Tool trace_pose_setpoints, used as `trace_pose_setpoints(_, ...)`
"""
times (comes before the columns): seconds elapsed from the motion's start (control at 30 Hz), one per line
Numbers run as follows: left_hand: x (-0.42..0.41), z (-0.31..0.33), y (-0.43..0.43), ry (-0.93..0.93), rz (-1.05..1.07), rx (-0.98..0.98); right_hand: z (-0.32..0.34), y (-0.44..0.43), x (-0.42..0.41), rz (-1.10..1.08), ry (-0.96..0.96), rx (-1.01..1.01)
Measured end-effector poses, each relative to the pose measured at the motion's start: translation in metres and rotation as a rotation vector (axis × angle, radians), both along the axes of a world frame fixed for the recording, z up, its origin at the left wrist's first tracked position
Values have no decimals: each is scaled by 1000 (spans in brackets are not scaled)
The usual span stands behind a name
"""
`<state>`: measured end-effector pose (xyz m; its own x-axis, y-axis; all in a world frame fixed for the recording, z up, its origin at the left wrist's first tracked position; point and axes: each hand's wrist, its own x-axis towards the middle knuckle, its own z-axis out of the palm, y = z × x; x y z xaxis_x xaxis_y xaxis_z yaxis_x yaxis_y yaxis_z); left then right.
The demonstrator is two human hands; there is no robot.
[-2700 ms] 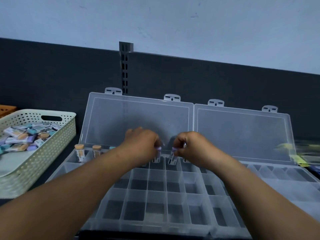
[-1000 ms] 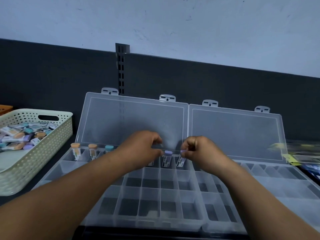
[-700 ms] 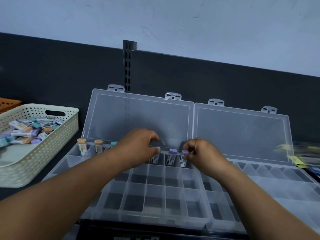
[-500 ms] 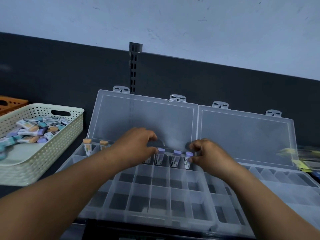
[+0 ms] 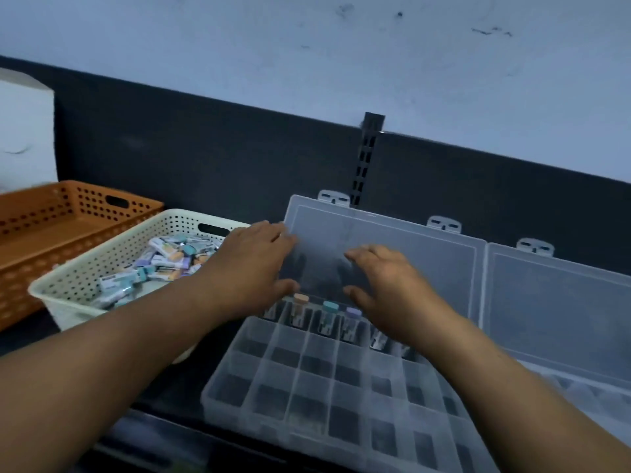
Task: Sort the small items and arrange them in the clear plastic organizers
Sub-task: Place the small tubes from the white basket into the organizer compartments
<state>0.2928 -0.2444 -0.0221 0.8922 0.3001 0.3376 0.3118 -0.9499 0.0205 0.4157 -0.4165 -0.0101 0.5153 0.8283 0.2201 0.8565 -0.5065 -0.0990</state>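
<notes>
A clear plastic organizer [image 5: 307, 397] with many small compartments lies in front of me, its lid [image 5: 403, 261] standing open. In its back row stand small capped items: an orange-capped one [image 5: 300, 307], a teal-capped one [image 5: 328, 315] and a purple-capped one [image 5: 351, 320]. My left hand [image 5: 249, 268] hovers with fingers spread and empty above the back-left corner, beside the white basket [image 5: 68, 288]. My right hand [image 5: 392, 285] hangs open and empty over the back row, hiding items further right. A second clear organizer [image 5: 560, 302] stands open at the right.
The white perforated basket holds several loose small items [image 5: 164, 264] in mixed colours. Behind it stands an orange perforated basket [image 5: 51, 216]. A dark panel with a slotted upright [image 5: 367, 158] runs along the back, and a white box [image 5: 24, 131] sits at far left.
Both hands have let go of the purple-capped items in the back row and opened. They have shifted left, toward the white basket, and my view has swung left.
</notes>
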Motion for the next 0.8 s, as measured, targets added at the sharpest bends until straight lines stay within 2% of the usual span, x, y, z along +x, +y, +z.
trace_pose_setpoints(0.2, -51, 0, 80, 70, 132, -61, 2, 83, -41, 135, -8, -25)
trace_pose_setpoints(0.43, -102, -12, 153, 189, 156, -172, -4, 175, -87, 273, 85, -89)
trace_pose_setpoints(0.57, -115, -26, 177, 221, 160, -145, -19, 222, -98, 252, 161, -197)
trace_pose_setpoints(0.8, -115, -31, 183, 139, 72, -178, -38, 280, -96, 158, 180, -254)
